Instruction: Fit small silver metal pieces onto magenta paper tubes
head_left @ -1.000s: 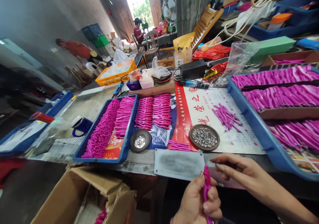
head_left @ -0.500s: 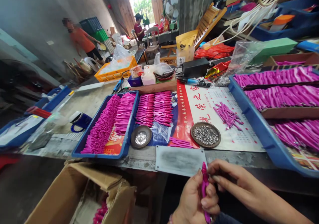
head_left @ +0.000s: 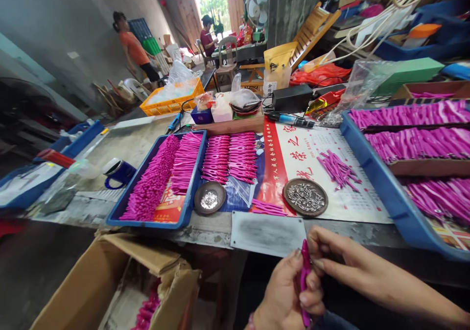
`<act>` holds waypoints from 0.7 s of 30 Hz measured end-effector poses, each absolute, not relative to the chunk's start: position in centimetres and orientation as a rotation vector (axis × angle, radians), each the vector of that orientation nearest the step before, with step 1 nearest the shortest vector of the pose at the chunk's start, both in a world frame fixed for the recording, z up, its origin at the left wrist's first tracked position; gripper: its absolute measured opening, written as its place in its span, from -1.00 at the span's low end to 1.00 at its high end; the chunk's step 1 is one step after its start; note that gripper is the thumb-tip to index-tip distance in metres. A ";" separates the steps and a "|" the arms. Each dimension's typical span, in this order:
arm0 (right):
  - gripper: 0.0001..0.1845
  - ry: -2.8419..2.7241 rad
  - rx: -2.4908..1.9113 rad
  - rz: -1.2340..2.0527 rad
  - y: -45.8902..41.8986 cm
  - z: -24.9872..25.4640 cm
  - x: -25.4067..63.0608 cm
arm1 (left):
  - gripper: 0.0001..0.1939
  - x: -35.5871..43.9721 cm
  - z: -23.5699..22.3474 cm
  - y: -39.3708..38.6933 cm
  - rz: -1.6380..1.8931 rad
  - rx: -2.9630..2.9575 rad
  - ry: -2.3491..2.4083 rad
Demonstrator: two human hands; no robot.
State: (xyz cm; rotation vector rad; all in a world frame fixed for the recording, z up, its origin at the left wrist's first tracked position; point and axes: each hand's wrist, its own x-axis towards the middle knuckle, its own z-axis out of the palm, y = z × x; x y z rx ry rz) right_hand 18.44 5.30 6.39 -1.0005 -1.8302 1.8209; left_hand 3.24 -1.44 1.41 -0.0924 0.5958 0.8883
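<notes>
Above my lap, my left hand [head_left: 288, 288] is closed around a slim magenta clip-like piece [head_left: 305, 271], held upright with its pointed end up. My right hand [head_left: 336, 261] comes in from the right with thumb and fingers pinched at the side of that piece, near its upper half. Whatever sits between those fingertips is hidden. Just beyond the hands lies a grey metal plate [head_left: 268, 232] at the bench edge. Behind it are a dark dish of small metal parts [head_left: 305, 198] and a few loose magenta strips [head_left: 268, 207].
A blue tray of magenta pieces [head_left: 121, 217] stands left, another blue tray [head_left: 404, 207] right. Between them are neat rows of magenta clips [head_left: 229, 158], a dish of shiny bits [head_left: 209, 199] and a loose magenta pile [head_left: 338, 168]. An open cardboard box [head_left: 84, 281] sits below left.
The view has shifted slightly. Both hands keep their hold at the magenta piece, with only small finger movement. In the background, a person in orange has moved a little and turned.
</notes>
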 end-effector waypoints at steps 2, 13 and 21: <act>-0.87 -1.851 -1.022 1.800 5.2 6.0 18.2 | -0.67 3.3 1.2 -1.5 0.909 -0.075 0.625; -0.75 -1.694 -1.043 1.854 4.9 4.5 17.2 | -0.65 3.0 1.2 -1.5 0.905 -0.082 0.584; -0.66 -2.197 -1.098 1.231 6.5 4.8 17.8 | -0.69 1.8 1.2 0.0 0.774 0.073 0.737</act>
